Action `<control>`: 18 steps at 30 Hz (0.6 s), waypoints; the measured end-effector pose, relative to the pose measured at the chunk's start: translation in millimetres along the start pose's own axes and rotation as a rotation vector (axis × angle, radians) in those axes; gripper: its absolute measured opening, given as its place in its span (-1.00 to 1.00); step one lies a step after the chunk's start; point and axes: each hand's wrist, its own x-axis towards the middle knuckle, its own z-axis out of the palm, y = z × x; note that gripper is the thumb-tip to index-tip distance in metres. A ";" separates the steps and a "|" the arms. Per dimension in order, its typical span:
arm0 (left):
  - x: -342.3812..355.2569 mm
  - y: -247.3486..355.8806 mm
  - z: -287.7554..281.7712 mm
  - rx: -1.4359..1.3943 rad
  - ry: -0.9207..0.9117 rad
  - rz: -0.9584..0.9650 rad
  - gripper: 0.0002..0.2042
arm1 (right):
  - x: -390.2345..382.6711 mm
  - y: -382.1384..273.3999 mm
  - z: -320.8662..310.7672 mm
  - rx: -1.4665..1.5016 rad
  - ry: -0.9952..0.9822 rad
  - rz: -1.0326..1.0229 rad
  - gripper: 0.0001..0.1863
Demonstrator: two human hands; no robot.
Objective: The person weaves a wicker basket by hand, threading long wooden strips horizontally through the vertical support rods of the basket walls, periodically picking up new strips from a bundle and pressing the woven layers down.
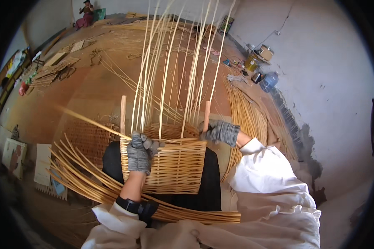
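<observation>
Across a dark lap, a wicker basket bristles with upright canes

Near the middle of the scene, the wicker basket (176, 170) rests on dark cloth (213, 178) over the person's knees, its woven front wall facing near. Long, pale upright canes (166, 79) rise from it and fan toward the far side, while a short wooden left stake (123, 115) and a matching right stake (206, 116) stand at its two sides.

The left hand (139, 153), in a grey knitted glove, is closed over the near rim toward the left corner, pressing there beside a loose cane (93, 122) that slants away to the far left (its outer end is blurred). The right hand (220, 132), gloved alike, bends about the foot of the right stake; its fingertips are partly hidden, so I cannot tell how tightly they grip.

Nearer than the basket, a thick bundle of canes (187, 213) crosses the lap and splays out to the left. A flat woven panel (87, 139) lies left of the basket, and more long canes (247, 120) are spread over the floor (85, 91) at right, near a blue water jug (269, 81). At the far left sits another person (86, 17).
</observation>
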 end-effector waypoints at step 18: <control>180.1 -79.1 234.4 2.342 -0.971 -0.208 -0.86 | 25.0 -12.7 92.5 0.182 0.772 0.054 -0.84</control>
